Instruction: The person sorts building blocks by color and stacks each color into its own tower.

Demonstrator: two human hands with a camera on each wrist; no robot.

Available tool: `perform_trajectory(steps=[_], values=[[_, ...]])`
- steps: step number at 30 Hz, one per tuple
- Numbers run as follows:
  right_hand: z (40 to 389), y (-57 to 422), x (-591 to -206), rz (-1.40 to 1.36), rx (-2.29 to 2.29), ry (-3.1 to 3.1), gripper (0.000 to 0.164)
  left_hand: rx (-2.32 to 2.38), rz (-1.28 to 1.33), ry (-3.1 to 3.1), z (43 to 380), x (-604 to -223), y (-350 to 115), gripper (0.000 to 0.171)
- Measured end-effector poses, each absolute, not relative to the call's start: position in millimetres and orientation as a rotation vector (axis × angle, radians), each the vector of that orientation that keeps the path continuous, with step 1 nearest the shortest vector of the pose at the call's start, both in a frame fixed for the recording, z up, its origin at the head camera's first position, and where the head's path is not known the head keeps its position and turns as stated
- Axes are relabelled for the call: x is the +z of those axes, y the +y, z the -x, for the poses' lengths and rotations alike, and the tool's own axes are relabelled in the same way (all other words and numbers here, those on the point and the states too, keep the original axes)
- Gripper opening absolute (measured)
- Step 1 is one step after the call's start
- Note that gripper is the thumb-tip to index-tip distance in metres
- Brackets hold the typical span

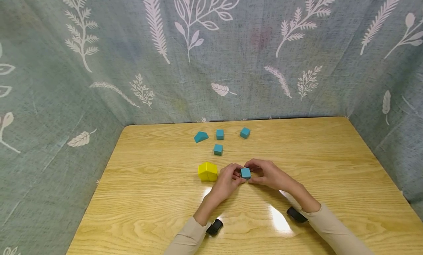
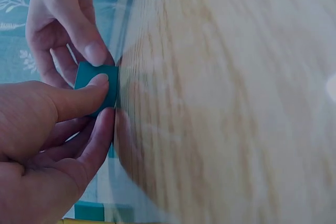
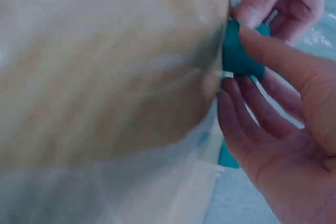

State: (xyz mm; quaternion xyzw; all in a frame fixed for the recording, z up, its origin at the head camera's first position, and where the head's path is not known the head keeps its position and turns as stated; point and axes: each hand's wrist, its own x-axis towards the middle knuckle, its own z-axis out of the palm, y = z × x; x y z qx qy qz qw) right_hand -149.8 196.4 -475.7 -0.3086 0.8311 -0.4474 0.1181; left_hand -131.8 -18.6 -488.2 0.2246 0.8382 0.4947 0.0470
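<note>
A blue cube (image 1: 245, 173) stands on the wooden table between both hands. My left hand (image 1: 227, 181) pinches it from the left, its thumb (image 2: 86, 98) lying across the near face. From the other side my right hand (image 1: 272, 176) pinches the same cube, thumb (image 3: 278, 53) at the near face and the other fingers partly behind it. Both wrist views show the cube's lower face against the tabletop. Just left of my left hand sits a yellow house-shaped block form (image 1: 208, 172) with seam lines on it.
Farther back on the table (image 1: 148, 189) lie a blue wedge-like block (image 1: 201, 136) and three more blue cubes, one at the back middle (image 1: 219, 134), another at the back right (image 1: 245, 133) and a nearer one (image 1: 218, 149). A leaf-patterned curtain (image 1: 205, 71) encloses the back and sides.
</note>
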Motion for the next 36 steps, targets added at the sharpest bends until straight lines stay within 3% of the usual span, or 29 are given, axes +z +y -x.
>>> perform_trajectory(steps=[4,20,36], values=[[154.4,200.5,-468.6,0.928,-1.28,2.39,0.041,1.523,-0.657,2.546,131.3,-487.1,-19.2,0.031],[193.0,186.6,-461.4,0.896,-1.359,2.555,0.033,1.511,-0.657,2.575,130.4,-487.6,-17.5,0.029],[222.1,154.5,-459.8,1.074,-1.244,2.553,0.039,1.512,-0.664,2.56,130.1,-488.6,-17.3,0.027]])
